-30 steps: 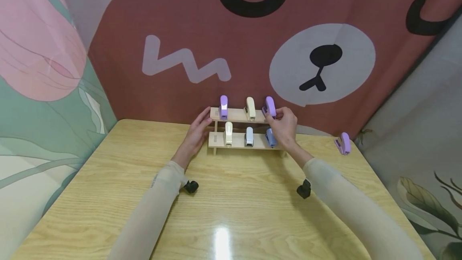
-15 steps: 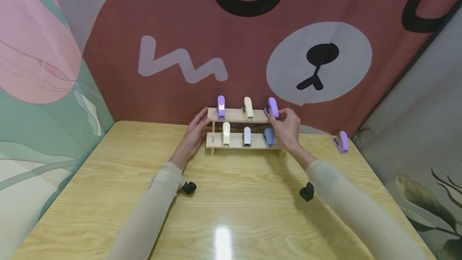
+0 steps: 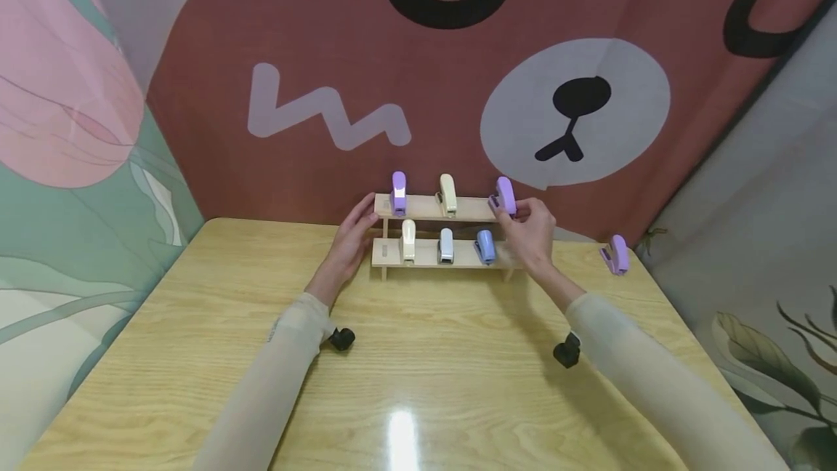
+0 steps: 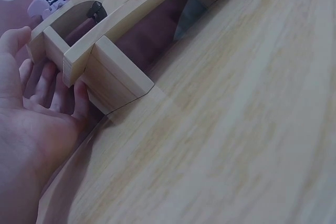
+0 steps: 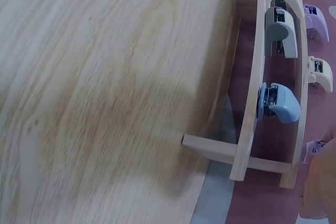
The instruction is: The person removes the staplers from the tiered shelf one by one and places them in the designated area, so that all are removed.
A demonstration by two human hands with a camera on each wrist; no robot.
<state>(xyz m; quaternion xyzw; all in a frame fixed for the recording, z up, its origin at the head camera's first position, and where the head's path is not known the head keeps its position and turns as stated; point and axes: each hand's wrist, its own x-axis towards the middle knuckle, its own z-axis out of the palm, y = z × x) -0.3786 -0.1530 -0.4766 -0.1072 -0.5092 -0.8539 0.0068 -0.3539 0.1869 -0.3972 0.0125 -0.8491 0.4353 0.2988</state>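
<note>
A two-tier wooden rack (image 3: pixel 425 256) stands at the back of the table with small staplers lined up on both tiers. My right hand (image 3: pixel 532 232) pinches a purple stapler (image 3: pixel 505 196) at the upper tier's right end; the right wrist view shows only part of that hand. At the rack's left end, my left hand (image 3: pixel 349 242) holds the upper tier's edge, its fingers (image 4: pixel 44 85) bent against the side. Also on the upper tier are another purple stapler (image 3: pixel 398 193) and a cream stapler (image 3: pixel 447 195). Below sit a cream stapler (image 3: pixel 408 241), a grey-white stapler (image 3: pixel 446 246) and a blue stapler (image 3: pixel 485 246).
One more purple stapler (image 3: pixel 615 254) rests on the table (image 3: pixel 458 355) near its back right corner. Behind the rack hangs a reddish-brown cloth (image 3: pixel 314 173) with a bear print. Printed curtains flank the table on both sides.
My right hand has shifted the purple stapler rightward along the upper tier, towards its end. My left hand stays at the rack's left end. The head view has drifted slightly.
</note>
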